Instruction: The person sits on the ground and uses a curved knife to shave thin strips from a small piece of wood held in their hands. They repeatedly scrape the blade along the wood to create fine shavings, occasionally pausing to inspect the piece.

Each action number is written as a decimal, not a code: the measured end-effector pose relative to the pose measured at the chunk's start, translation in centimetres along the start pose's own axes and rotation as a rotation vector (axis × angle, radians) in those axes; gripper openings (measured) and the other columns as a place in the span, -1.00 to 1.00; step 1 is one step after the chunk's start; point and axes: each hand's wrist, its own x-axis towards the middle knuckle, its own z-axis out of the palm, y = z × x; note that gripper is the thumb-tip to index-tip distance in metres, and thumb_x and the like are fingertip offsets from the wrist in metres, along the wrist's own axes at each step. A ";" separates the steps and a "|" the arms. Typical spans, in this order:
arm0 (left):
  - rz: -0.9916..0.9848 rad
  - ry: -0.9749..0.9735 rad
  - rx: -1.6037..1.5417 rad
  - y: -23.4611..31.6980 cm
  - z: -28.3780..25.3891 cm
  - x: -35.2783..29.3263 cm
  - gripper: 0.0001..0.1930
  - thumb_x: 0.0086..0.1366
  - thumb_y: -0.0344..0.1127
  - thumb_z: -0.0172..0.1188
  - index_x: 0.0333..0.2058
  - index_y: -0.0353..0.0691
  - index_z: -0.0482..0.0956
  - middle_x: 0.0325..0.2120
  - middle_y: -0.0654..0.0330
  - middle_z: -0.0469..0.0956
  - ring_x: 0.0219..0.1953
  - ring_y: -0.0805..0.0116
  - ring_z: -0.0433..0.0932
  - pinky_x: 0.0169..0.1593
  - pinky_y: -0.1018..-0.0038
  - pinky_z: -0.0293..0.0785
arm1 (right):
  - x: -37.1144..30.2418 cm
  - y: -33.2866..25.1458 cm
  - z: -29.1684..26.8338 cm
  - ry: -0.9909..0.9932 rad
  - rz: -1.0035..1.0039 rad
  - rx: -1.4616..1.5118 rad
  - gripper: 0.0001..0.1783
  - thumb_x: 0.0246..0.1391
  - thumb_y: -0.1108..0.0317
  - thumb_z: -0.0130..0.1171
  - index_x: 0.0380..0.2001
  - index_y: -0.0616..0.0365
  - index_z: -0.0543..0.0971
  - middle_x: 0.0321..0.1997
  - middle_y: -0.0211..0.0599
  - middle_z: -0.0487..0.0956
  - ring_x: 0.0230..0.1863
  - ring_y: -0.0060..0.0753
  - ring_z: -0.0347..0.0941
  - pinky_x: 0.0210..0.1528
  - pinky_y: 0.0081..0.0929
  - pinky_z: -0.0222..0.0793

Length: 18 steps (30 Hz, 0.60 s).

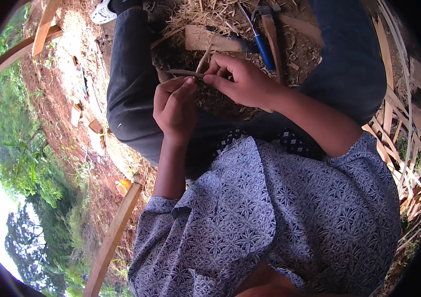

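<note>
Both my hands meet between my bent knees. My right hand (242, 81) is closed round a knife (183, 73), whose narrow grey blade points left across my left fingertips; its handle is hidden in the fist. My left hand (175, 106) is pinched, with the thumb against the blade. A thin pale wood strip (204, 58) rises from between the hands, and its lower end is hidden by the left fingers. Just beyond them a flat wood block (213, 39) lies on the ground among wood shavings (200, 17).
A hammer (269, 34) and a blue-handled tool (264, 52) with a thin metal shaft lie beyond my right hand. Split wood strips (393, 133) are piled at the right. Wooden beams (114, 237) and a small orange object (123, 186) are on the left, by a dirt slope.
</note>
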 end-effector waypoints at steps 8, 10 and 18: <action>-0.164 0.094 -0.009 -0.7 0.6 0.2 -0.76 0.16 -0.64 0.40 -0.24 -0.22 0.62 -0.36 0.12 0.65 -0.35 0.32 0.65 -0.30 0.49 0.57 | 0.0 -0.7 0.1 0.004 0.049 0.051 -0.76 0.35 0.20 0.21 -0.19 0.16 0.54 -0.39 -0.44 0.52 -0.43 -0.70 0.39 -0.43 -0.58 0.30; -0.167 0.119 -0.038 -0.8 0.9 0.4 -0.78 0.17 -0.63 0.40 -0.27 -0.22 0.59 -0.37 0.11 0.66 -0.36 0.31 0.66 -0.31 0.48 0.57 | 0.0 -0.5 0.1 0.029 -0.013 0.028 -0.75 0.35 0.20 0.22 -0.19 0.17 0.54 -0.39 -0.43 0.52 -0.43 -0.71 0.39 -0.43 -0.57 0.30; -0.045 0.055 0.073 0.7 -0.3 0.5 -0.77 0.16 -0.62 0.42 -0.34 -0.22 0.53 -0.37 0.10 0.66 -0.38 0.32 0.65 -0.34 0.48 0.56 | -0.4 1.8 0.5 0.041 0.150 0.049 -0.77 0.36 0.22 0.21 -0.19 0.17 0.52 -0.43 -0.45 0.52 -0.50 -0.71 0.39 -0.48 -0.58 0.28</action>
